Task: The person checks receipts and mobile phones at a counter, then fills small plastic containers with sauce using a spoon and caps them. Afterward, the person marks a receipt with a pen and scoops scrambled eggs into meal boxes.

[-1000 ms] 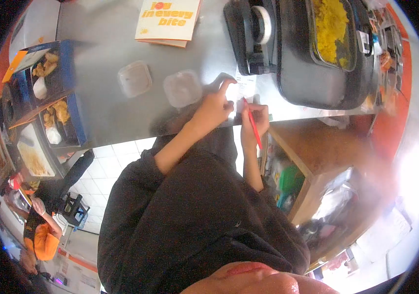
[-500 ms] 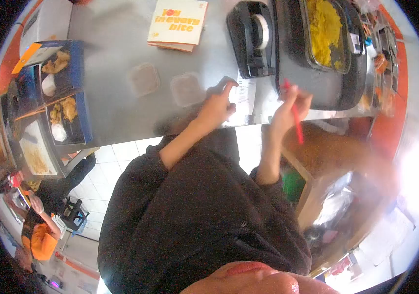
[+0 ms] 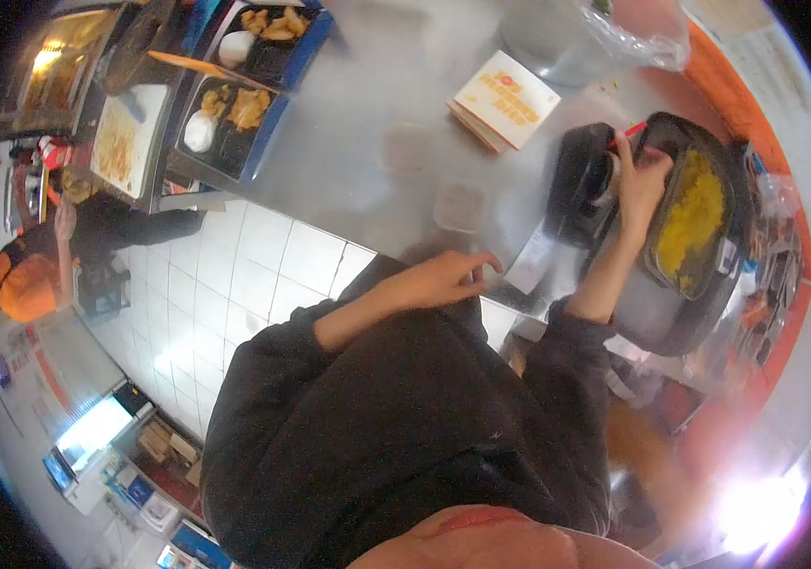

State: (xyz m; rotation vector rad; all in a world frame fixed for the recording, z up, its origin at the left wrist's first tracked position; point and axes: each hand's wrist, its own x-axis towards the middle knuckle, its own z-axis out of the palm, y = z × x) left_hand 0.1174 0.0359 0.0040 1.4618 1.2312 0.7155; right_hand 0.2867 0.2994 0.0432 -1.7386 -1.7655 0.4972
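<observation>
Fingers bent and apart, my left hand [image 3: 451, 278] hovers by the counter's front edge with nothing in it, left of a white paper slip [image 3: 530, 258]. My right hand [image 3: 642, 185] reaches over the black tape dispenser [image 3: 578, 180] and the black tray beside it. Its fingers hold a red pen [image 3: 629, 135], which points up and away. Yellow food lies in a clear container [image 3: 694, 223] on the black tray. A folded card [image 3: 505, 100] with orange letters lies behind the dispenser. Two blurred translucent lids [image 3: 460, 206] rest on the metal counter [image 3: 329, 180].
Boxes with fried food and white wrapped balls [image 3: 220, 128] stand at the back left. Another person in orange [image 3: 28, 287] is at the far left. A large container with plastic film [image 3: 557, 43] is at the back. Packets [image 3: 775, 275] line the right side.
The view has turned, shifting the counter items. My right hand, with the red pen, has moved away from the paper slip and over the dispenser and tray. My left hand no longer touches the slip.
</observation>
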